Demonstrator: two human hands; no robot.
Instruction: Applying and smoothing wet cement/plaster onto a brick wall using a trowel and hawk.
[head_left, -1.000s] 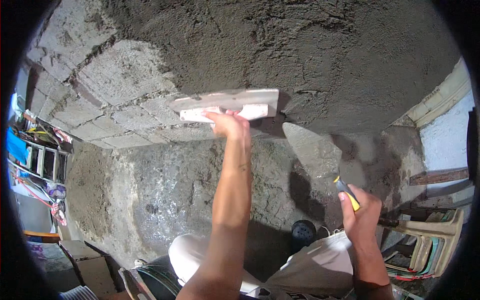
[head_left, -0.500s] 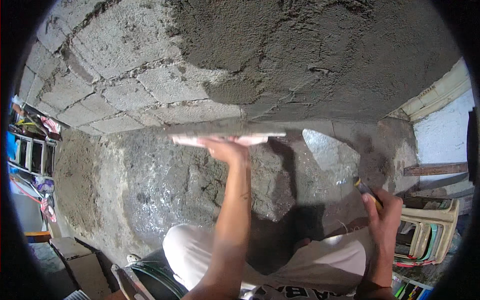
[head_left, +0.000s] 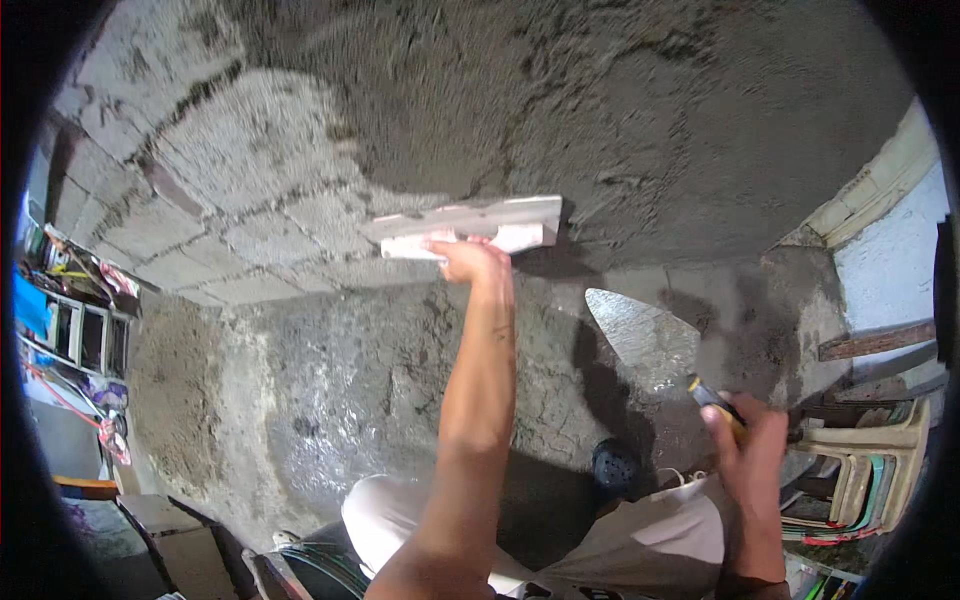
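My left hand (head_left: 470, 258) is closed round the handle of a long pale plastering float (head_left: 470, 213), which lies at the lower part of a block wall (head_left: 200, 150), just below the edge of the rough grey mortar (head_left: 620, 110) that covers its upper and right part. My right hand (head_left: 748, 448) grips the yellow and black handle of a pointed metal trowel (head_left: 642, 332). The trowel's blade, smeared with wet mortar, points up and left, right of my left forearm and over the wet, patchy floor (head_left: 360, 390).
Stacked plastic chairs (head_left: 870, 450) stand at the lower right, under a wooden board (head_left: 870, 342). A metal ladder (head_left: 90, 330) and clutter are at the far left, cardboard boxes (head_left: 170, 540) at the lower left. My legs (head_left: 640, 540) and dark shoe (head_left: 615, 468) are below.
The float dipped half a second ago and is now back up on the wall, a little right of its first position. The trowel moved right and down, then slightly left. The view has shifted.
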